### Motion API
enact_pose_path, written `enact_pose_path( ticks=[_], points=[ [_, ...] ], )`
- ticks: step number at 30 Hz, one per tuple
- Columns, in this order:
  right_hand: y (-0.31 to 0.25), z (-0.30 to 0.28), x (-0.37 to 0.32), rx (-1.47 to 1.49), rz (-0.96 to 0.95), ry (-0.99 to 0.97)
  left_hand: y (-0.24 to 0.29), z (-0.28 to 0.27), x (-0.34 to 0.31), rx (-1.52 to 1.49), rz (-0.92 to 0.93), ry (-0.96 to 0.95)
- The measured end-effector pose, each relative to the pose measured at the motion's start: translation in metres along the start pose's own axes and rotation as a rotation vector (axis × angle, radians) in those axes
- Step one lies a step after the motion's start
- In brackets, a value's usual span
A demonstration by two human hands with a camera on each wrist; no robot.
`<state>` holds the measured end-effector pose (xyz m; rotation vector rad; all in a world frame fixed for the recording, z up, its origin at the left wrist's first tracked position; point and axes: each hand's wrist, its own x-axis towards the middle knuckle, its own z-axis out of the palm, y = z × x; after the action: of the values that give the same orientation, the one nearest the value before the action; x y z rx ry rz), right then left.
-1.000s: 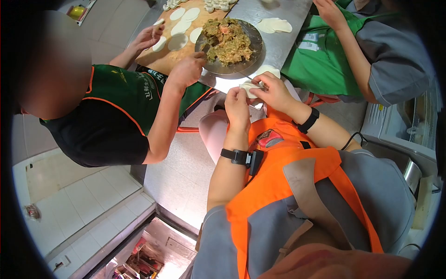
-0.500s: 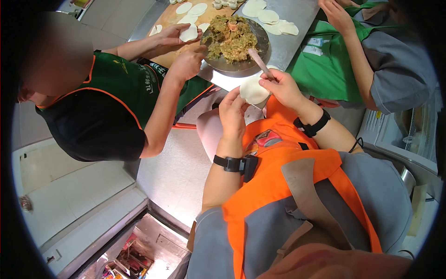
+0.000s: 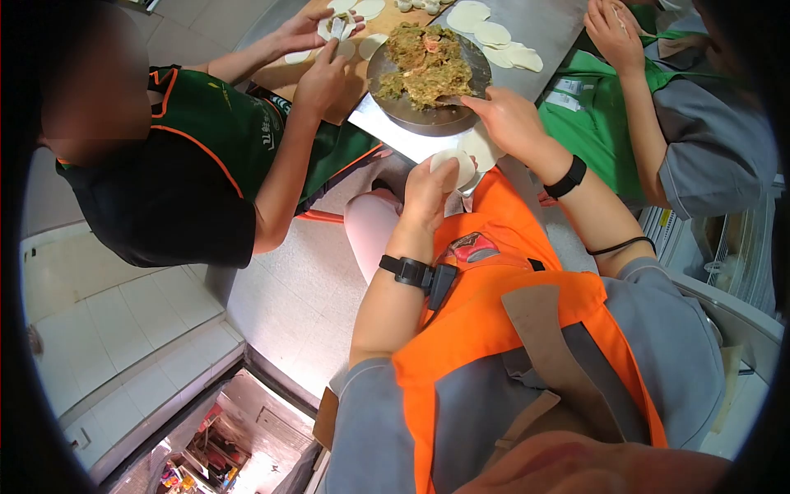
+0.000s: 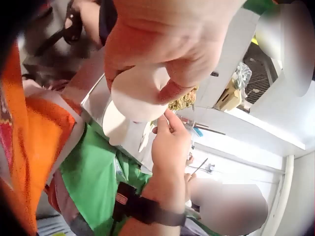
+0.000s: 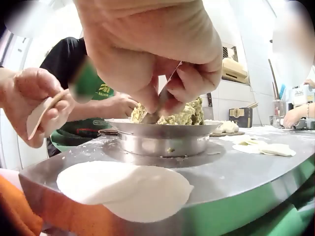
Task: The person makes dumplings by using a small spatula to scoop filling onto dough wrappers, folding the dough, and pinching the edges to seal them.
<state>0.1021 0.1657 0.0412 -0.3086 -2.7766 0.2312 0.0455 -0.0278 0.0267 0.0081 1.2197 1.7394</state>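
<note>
My left hand [image 3: 427, 196] pinches a round dough wrapper [image 3: 457, 167] in front of the table's near corner. In the left wrist view the wrapper [image 4: 138, 93] hangs flat under the thumb and fingers. At the bowl's near right side, my right hand [image 3: 513, 123] grips the handle of a filling spatula [image 5: 165, 97]. Its tip is down in the chopped green-yellow filling [image 3: 424, 64], heaped in a shallow metal bowl [image 5: 162, 143]. Overlapping wrappers [image 5: 123, 189] lie on the metal table near me, right by the bowl.
A person in a dark green apron [image 3: 218, 156] at left holds a wrapper [image 3: 333, 31] with filling and a spatula. Across the table's right side sits another person in a green apron [image 3: 568, 123]. More wrappers [image 3: 492, 33] lie behind the bowl; a wooden board [image 3: 350, 90] is left of it.
My hands were together at a piece of folded dough; then both held an open wrapper. Now the right hand has moved away to the bowl with the spatula, while the left keeps the wrapper.
</note>
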Motion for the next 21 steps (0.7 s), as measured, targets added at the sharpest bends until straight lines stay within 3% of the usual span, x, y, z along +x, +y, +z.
enact_pose_path(
  ticks=[3,6,9,11,12,14,17,20,21],
  points=[
    [-0.002,0.006,0.007,-0.015,-0.001,-0.09,-0.014,-0.024,0.016,0.315,0.035,-0.078],
    [-0.004,0.001,0.012,0.108,0.026,-0.187,-0.012,-0.023,0.014,0.172,0.036,0.037],
    [0.01,0.008,0.012,0.43,0.036,-0.253,-0.002,-0.02,0.007,-0.153,-0.02,-0.025],
    [0.01,0.008,0.013,0.648,0.052,-0.262,-0.006,-0.027,0.011,-0.055,-0.031,-0.104],
    [0.009,0.007,0.014,0.512,0.047,-0.207,-0.008,-0.03,0.012,-0.005,-0.036,-0.143],
    [-0.001,-0.001,0.016,0.246,0.035,-0.098,-0.006,-0.019,0.009,-0.058,-0.023,-0.024],
    [0.005,0.014,0.016,0.156,0.038,-0.144,-0.005,-0.021,0.012,-0.202,-0.055,0.043],
    [0.015,0.027,0.017,0.235,-0.041,-0.16,-0.008,-0.028,0.023,-0.277,-0.03,0.119],
    [0.018,0.027,0.016,0.378,0.016,-0.235,-0.009,-0.029,0.026,-0.285,-0.008,0.155]
  ],
)
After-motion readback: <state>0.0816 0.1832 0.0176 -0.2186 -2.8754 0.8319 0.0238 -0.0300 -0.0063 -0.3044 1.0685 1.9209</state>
